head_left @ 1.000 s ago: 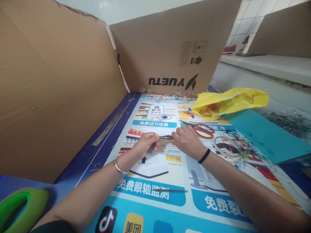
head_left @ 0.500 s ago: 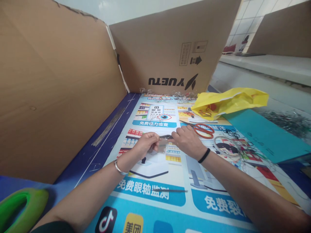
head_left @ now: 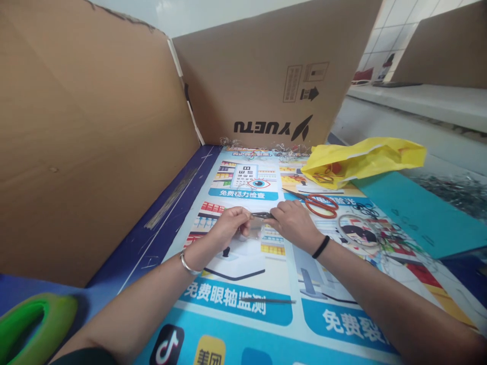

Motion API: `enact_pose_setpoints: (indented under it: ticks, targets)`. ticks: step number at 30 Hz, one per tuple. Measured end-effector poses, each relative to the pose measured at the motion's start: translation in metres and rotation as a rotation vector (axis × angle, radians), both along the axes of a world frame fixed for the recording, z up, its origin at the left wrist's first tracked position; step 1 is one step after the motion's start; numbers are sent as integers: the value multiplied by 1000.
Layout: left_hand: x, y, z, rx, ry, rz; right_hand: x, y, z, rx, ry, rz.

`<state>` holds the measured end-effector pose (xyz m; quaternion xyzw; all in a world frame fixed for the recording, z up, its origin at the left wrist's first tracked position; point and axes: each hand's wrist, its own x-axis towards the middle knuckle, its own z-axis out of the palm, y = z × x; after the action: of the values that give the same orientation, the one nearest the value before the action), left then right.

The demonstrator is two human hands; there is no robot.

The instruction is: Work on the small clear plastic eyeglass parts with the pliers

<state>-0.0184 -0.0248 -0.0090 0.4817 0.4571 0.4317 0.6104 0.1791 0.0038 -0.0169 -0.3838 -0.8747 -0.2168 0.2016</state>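
In front of me, my right hand [head_left: 292, 220] is closed round a pair of pliers [head_left: 263, 215], whose dark, narrow jaws point left. The handles are hidden inside the fist. My left hand [head_left: 232, 225] is closed in a pinch right at the tip of the jaws. What its fingertips hold is too small to make out. Just below the jaws, between the two hands, shows a faint see-through patch [head_left: 257, 231], perhaps clear plastic. Orange-handled scissors [head_left: 321, 203] lie just beyond my right hand. A thin dark rod [head_left: 268, 300] rests on the printed sheet [head_left: 243, 329] nearer me.
Cardboard panels [head_left: 266, 76] stand at the back and left. A yellow bag [head_left: 365, 157] lies right of the scissors, by a teal sheet [head_left: 414, 213] and tangled wire [head_left: 452, 195]. Thin straight wires [head_left: 173, 195] lie left. A green tape roll [head_left: 57, 319] sits front left.
Both hands keep almost the same pose, with the pliers still between them. The whole view has shifted very slightly.
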Motion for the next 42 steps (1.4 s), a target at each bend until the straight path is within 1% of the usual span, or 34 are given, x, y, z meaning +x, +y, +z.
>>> enact_pose_setpoints:
  ticks: [4,10,15,23,28,37,42]
  targets:
    - [0,1,-2,17,33,42,0,0,-3,-14,25,-3]
    - [1,0,0,67,76,66,1,-1,-2,-4,48,-42]
    - [4,-1,-1,152,105,83,1,-2,-2,6,60,-24]
    - [7,-5,0,227,252,121,1,-1,-3,13,60,-15]
    - [6,-6,-2,269,298,126,1,-1,-4,25,57,-11]
    - [6,-7,-5,268,302,137,0,-3,0,22,32,-12]
    - [6,-4,-7,228,233,119,-3,-4,0,-40,20,-40]
